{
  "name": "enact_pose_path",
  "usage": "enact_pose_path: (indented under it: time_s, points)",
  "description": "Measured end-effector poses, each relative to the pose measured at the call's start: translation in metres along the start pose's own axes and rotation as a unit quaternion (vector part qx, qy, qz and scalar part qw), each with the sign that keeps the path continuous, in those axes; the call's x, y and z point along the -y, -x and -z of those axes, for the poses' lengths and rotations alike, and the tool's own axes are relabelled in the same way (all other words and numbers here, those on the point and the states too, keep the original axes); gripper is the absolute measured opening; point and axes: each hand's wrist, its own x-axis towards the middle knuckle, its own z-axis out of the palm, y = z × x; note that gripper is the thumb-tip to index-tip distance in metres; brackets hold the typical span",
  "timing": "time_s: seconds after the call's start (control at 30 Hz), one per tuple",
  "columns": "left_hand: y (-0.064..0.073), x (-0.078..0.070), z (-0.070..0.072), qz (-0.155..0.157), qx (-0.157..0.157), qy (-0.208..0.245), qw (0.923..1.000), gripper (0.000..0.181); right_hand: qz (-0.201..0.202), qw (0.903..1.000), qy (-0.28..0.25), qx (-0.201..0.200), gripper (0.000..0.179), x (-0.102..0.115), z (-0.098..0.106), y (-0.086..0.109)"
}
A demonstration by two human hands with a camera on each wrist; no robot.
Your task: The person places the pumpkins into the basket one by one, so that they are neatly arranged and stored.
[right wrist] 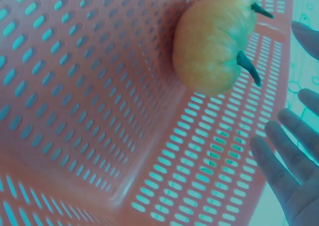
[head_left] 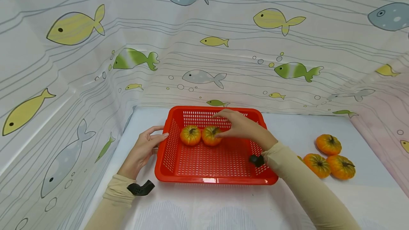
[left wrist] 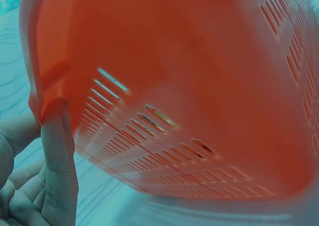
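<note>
Gripping basket (head_left: 211, 180) by left edge with left hand (head_left: 143, 148), nothing with right hand (head_left: 238, 125). Seemingly partway: loaded with two pumpkins (head_left: 190, 136), with others (head_left: 342, 167) left near right edge of table (head_left: 356, 137).

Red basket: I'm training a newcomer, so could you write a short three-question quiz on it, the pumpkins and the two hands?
1. How many pumpkins sit in the basket?
2. True or false: the right hand holds nothing.
3. What does the left hand grip? A) a pumpkin; B) a sleeve; C) the basket's rim.

Key:
1. Two; other pumpkins lie outside, to the right.
2. True; its fingers are spread, with no pumpkin between them.
3. C.
</note>
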Motion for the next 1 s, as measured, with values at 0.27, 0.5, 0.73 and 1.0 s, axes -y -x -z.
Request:
enact_pose_path:
  time_s: [0.27, 0.5, 0.73, 1.0]
  points:
    - [-0.001, 0.001, 0.001, 0.001, 0.001, 0.002, 1.0000, 0.060, -0.007, 0.9997, -0.011, -0.022, 0.070, -0.004, 0.014, 0.012]
    - [-0.001, 0.001, 0.001, -0.003, 0.006, 0.001, 1.0000, 0.060, -0.013, 0.9990, -0.018, -0.039, 0.071, -0.010, 0.029, 0.027]
    - [0.000, 0.001, 0.001, -0.003, 0.003, -0.001, 1.0000, 0.059, -0.013, 0.9988, -0.018, -0.044, 0.069, -0.010, 0.042, 0.041]
    - [0.001, 0.000, 0.000, -0.001, 0.000, 0.002, 1.0000, 0.059, -0.024, 0.9977, -0.011, -0.062, 0.069, -0.019, 0.053, 0.059]
